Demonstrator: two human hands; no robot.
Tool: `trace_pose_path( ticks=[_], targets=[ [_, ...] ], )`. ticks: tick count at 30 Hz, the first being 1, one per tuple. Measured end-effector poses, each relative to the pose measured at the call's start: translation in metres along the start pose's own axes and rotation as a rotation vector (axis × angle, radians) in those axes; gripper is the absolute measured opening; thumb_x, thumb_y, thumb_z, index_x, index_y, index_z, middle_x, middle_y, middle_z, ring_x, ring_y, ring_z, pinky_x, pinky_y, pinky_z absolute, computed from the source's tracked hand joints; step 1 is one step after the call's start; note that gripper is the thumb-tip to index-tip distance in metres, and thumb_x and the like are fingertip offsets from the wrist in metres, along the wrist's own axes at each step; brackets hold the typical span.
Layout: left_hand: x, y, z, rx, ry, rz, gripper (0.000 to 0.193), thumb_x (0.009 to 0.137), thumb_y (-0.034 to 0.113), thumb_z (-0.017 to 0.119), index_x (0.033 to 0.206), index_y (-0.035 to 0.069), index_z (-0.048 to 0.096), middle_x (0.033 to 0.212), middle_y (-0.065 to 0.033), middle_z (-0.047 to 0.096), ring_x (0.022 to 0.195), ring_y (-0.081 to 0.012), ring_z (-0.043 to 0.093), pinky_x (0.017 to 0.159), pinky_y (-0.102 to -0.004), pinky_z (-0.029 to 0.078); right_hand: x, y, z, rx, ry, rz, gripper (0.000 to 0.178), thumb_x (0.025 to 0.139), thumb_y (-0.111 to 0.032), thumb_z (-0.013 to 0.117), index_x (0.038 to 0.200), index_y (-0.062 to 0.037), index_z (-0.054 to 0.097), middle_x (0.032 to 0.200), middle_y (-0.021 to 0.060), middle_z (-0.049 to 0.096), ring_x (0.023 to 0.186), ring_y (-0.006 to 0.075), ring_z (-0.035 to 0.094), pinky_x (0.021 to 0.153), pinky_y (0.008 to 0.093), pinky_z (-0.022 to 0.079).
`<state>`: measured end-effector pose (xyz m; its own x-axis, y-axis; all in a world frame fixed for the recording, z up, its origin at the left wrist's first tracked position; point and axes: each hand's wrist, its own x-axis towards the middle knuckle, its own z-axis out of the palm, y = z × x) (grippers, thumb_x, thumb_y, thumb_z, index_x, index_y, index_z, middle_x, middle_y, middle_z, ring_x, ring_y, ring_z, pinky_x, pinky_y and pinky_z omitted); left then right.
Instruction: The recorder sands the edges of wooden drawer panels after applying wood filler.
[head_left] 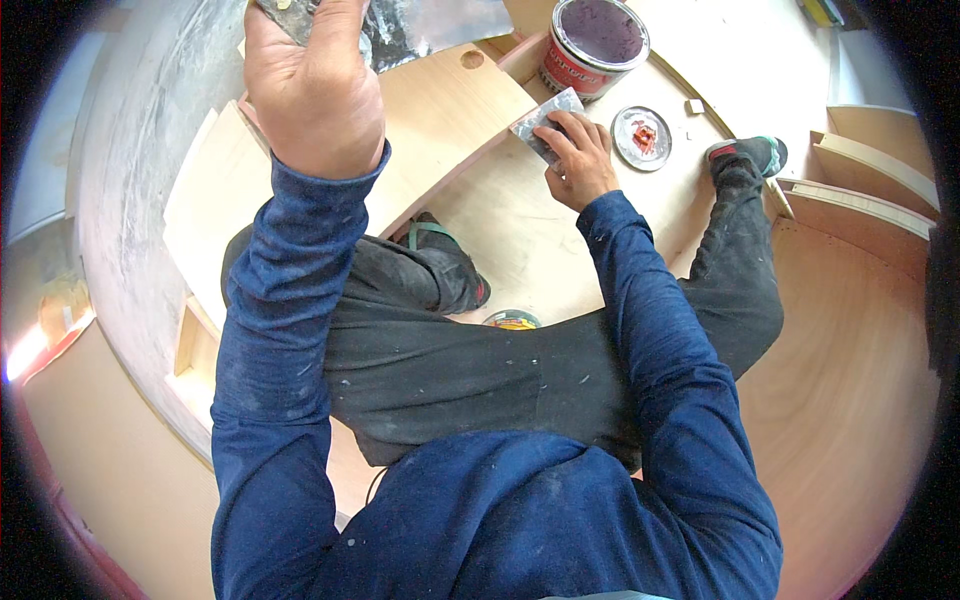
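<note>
My left hand (318, 95) is raised at the upper left, closed around a smeared, shiny metal putty plate (440, 25). Part of that plate runs out of the top of the picture. My right hand (582, 165) is lower and further right, its fingers pressed on a flat grey putty spreader (535, 128). The spreader lies close to the corner of a pale wooden panel (440, 120); whether it touches cannot be told. Just beyond it stands an open tin (580, 70) with a red label and dark purplish residue inside. A round lid (641, 139) with orange-red paste lies right of my right hand.
My feet rest on the wood, the right one (745, 155) beyond the lid. Another can (512, 319) shows partly beside my legs. A small pale block (694, 106) lies near the lid. Upright wooden dividers (860, 205) stand at the right, a grey-smeared surface (140, 200) at the left.
</note>
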<state>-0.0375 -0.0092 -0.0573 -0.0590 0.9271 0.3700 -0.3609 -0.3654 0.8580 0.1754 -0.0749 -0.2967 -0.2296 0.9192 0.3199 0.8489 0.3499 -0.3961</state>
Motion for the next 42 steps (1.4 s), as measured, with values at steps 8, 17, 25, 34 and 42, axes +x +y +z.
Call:
trace_pose_path(
  ticks=[8, 17, 25, 34, 42],
  targets=[
    [-0.003, -0.003, -0.001, -0.033, 0.026, 0.014, 0.026, 0.098, 0.002, 0.049, 0.124, 0.001, 0.053, 0.105, -0.0075, 0.064, 0.092, -0.0151, 0.064, 0.083, -0.029, 0.052, 0.001, 0.003, 0.002, -0.013, -0.008, -0.017, 0.06, 0.061, 0.001, 0.065, 0.118, -0.0169, 0.063, 0.133, 0.0076, 0.054, 0.129, 0.0316, 0.048, 0.108, 0.0469, 0.036],
    [0.005, 0.003, 0.011, 0.106, 0.136, -0.105, 0.025, 0.098, 0.004, 0.048, 0.122, -0.002, 0.053, 0.102, -0.0075, 0.064, 0.088, -0.0146, 0.063, 0.081, -0.0293, 0.052, -0.006, 0.007, 0.005, -0.012, -0.023, -0.024, 0.06, 0.061, 0.001, 0.065, 0.119, -0.0162, 0.062, 0.134, 0.0077, 0.053, 0.13, 0.0318, 0.047, 0.107, 0.0479, 0.037],
    [0.0, 0.01, -0.005, -0.131, -0.287, 0.002, 0.024, 0.097, 0.004, 0.048, 0.12, -0.002, 0.053, 0.098, -0.0068, 0.063, 0.084, -0.0142, 0.062, 0.078, -0.0293, 0.051, -0.012, -0.01, 0.001, -0.013, -0.062, -0.051, 0.041, 0.078, -0.008, 0.064, 0.118, -0.0195, 0.06, 0.131, 0.0027, 0.054, 0.132, 0.0228, 0.045, 0.106, 0.0471, 0.034],
    [-0.004, -0.006, 0.005, 0.114, 0.056, 0.071, 0.025, 0.097, 0.004, 0.048, 0.121, -0.002, 0.052, 0.095, -0.0053, 0.061, 0.081, -0.0108, 0.059, 0.075, -0.0261, 0.048, -0.008, -0.011, 0.01, 0.006, -0.052, -0.051, 0.063, 0.062, 0.0, 0.067, 0.122, -0.0174, 0.061, 0.136, 0.007, 0.052, 0.133, 0.0299, 0.044, 0.111, 0.0489, 0.034],
    [0.0, 0.002, -0.002, -0.012, -0.119, 0.006, 0.024, 0.098, 0.004, 0.049, 0.121, -0.001, 0.053, 0.097, -0.0054, 0.061, 0.083, -0.0114, 0.059, 0.077, -0.0271, 0.049, -0.011, -0.012, 0.016, 0.006, 0.008, -0.043, 0.039, 0.078, -0.006, 0.063, 0.115, -0.0182, 0.063, 0.129, 0.0033, 0.055, 0.129, 0.024, 0.047, 0.104, 0.0469, 0.035]
  ],
)
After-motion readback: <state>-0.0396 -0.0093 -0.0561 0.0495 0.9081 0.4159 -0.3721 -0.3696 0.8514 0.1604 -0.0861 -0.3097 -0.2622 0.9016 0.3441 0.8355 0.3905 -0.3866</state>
